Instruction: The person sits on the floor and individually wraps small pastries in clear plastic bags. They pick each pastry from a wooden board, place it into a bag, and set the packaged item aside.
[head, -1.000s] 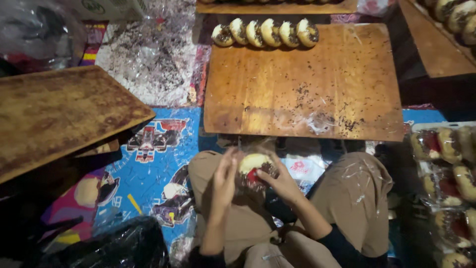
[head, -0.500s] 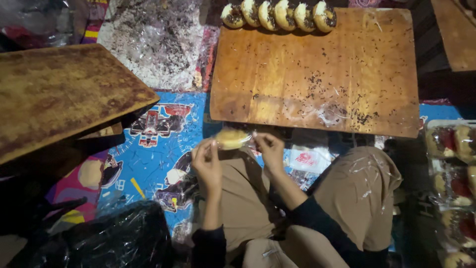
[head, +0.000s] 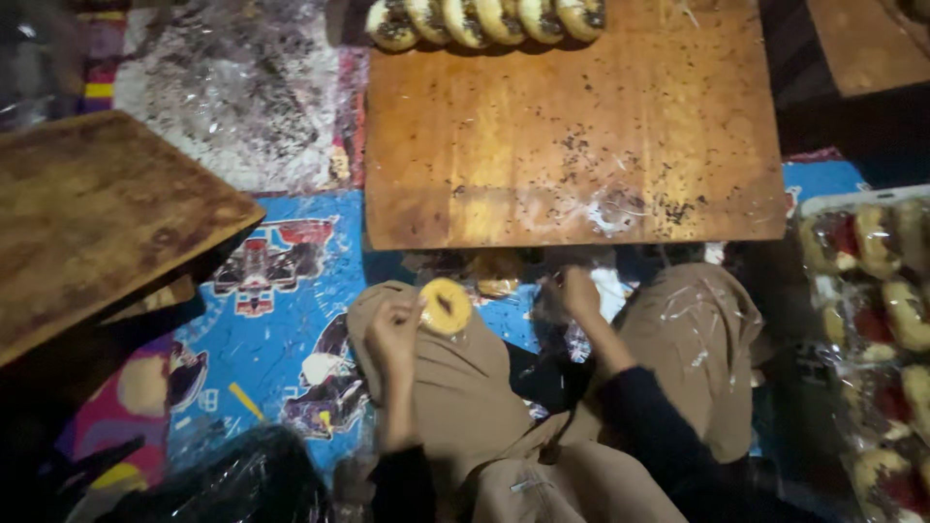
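Head view: my left hand (head: 392, 334) pinches a round yellow pastry (head: 446, 306) over my knee, near the wooden board (head: 572, 145) front edge. My right hand (head: 579, 291) grips clear wrap (head: 554, 308) above the patterned blue mat (head: 281, 291).

Yellow doughnut (head: 446, 306), blue cartoon mat (head: 281, 291)

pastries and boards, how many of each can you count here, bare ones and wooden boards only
Pastries in a row on the middle board: 5
Pastry in the left hand: 1
Wooden boards: 3, middle, left, top right corner
Total: 9
The wrapped ones on the right are too blurred to count.
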